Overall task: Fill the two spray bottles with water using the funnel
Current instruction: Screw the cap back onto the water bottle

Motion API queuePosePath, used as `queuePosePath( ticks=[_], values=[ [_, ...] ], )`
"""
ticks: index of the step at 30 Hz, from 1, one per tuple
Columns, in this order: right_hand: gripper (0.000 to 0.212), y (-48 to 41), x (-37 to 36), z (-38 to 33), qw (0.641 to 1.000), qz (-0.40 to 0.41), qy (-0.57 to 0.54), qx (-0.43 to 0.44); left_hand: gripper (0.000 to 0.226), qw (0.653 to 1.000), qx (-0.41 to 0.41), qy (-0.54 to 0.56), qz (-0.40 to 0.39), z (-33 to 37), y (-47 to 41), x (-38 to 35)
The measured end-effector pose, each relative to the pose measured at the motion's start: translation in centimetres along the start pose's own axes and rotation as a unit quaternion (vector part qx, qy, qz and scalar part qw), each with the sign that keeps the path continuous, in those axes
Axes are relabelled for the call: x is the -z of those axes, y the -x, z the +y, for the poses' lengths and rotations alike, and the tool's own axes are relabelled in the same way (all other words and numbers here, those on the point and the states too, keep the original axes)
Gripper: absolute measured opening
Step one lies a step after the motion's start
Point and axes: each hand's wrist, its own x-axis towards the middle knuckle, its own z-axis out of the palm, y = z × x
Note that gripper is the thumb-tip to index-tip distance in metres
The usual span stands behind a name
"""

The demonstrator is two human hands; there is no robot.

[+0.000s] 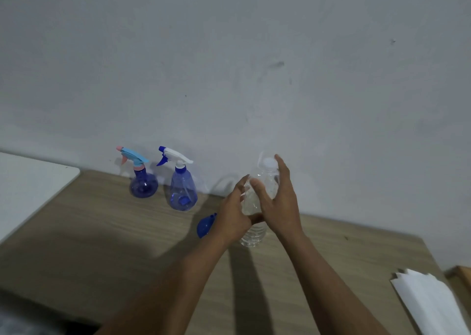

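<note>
Dim, flat light; soft forearm shadows on the table (102,232), hands motion-blurred, wide-angle bending at edges.

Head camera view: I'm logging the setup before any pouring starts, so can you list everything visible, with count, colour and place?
Spray bottle with pink and light-blue trigger: one, round purple-blue body, at the back of the table by the wall, leftmost.
Spray bottle with white and blue trigger: one, conical blue body, just right of the first.
Funnel: one, blue, lying on the table in front of the spray bottles, partly hidden by the left hand.
Water bottle: one, clear with a pale cap, upright between the hands.
Table: one, light wood grain.
White board: one, far left.
White paper: a stack, lower right.
Wall: grey-white, behind.
Left hand: grips the water bottle's middle.
Right hand: around its upper part, fingers near the cap.
</note>
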Motion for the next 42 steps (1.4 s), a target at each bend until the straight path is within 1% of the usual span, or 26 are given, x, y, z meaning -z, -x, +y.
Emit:
queuePosePath(
  ticks=[2,3,5,7,9,10,12,14,17,20,24,29,32,35,37,39,42],
  values=[
    [0.104,1.3,-0.2,1.1,1.000,-0.016,0.005,-0.011,0.112,1.000,-0.001,-0.016,-0.017,-1.1,-0.1,0.5],
    [0.113,1.9,-0.4,1.9,1.000,-0.021,0.012,-0.017,0.111,0.999,0.000,-0.035,-0.020,-1.8,0.0,0.7],
    [0.119,3.1,-1.0,3.6,0.999,-0.026,0.035,-0.033,0.097,0.997,0.011,-0.076,-0.003,-3.1,0.7,1.7],
    [0.112,4.0,-1.8,5.1,0.997,-0.018,0.046,-0.054,0.076,0.987,0.012,-0.154,0.033,-4.6,1.4,3.1],
    [0.099,4.5,-2.7,6.3,0.997,0.001,0.035,-0.075,0.063,0.967,0.019,-0.249,0.050,-6.3,1.6,4.6],
    [0.093,4.6,-3.0,6.6,0.996,0.014,0.029,-0.083,0.062,0.959,0.025,-0.279,0.047,-7.0,1.6,5.2],
    [0.085,4.5,-3.4,6.8,0.995,0.035,0.020,-0.093,0.067,0.943,0.039,-0.329,0.037,-8.4,1.4,5.8],
    [0.081,4.3,-3.6,6.8,0.994,0.051,0.015,-0.097,0.069,0.942,0.048,-0.330,0.027,-9.5,1.1,5.9],
    [0.078,3.5,-4.0,6.9,0.993,0.063,0.021,-0.095,0.057,0.944,0.059,-0.323,0.014,-10.2,0.2,5.9],
    [0.078,2.1,-4.5,7.1,0.993,0.071,0.026,-0.095,0.049,0.942,0.050,-0.332,0.021,-10.2,-1.6,5.7],
    [0.078,0.0,-5.2,7.8,0.991,0.086,0.043,-0.097,0.046,0.935,0.041,-0.350,0.037,-10.5,-4.2,5.1],
    [0.085,-1.6,-5.7,8.6,0.987,0.093,0.051,-0.118,0.043,0.938,0.048,-0.338,0.054,-10.9,-6.1,4.0],
    [0.089,-1.7,-6.0,8.6,0.985,0.096,0.058,-0.130,0.045,0.939,0.048,-0.336,0.056,-11.3,-6.2,4.1],
    [0.093,-1.6,-5.8,7.9,0.983,0.084,0.078,-0.140,0.060,0.947,0.044,-0.315,0.052,-11.1,-5.7,4.3],
    [0.100,-1.2,-5.2,7.3,0.982,0.069,0.092,-0.149,0.056,0.946,0.020,-0.318,0.066,-10.4,-4.9,4.3],
    [0.103,-0.2,-4.6,6.6,0.978,0.051,0.116,-0.163,0.043,0.940,-0.011,-0.331,0.076,-9.6,-3.8,4.5],
    [0.083,1.8,-3.3,5.0,0.964,0.047,0.175,-0.193,0.030,0.928,-0.066,-0.354,0.096,-8.0,-2.0,5.0]
  ],
)
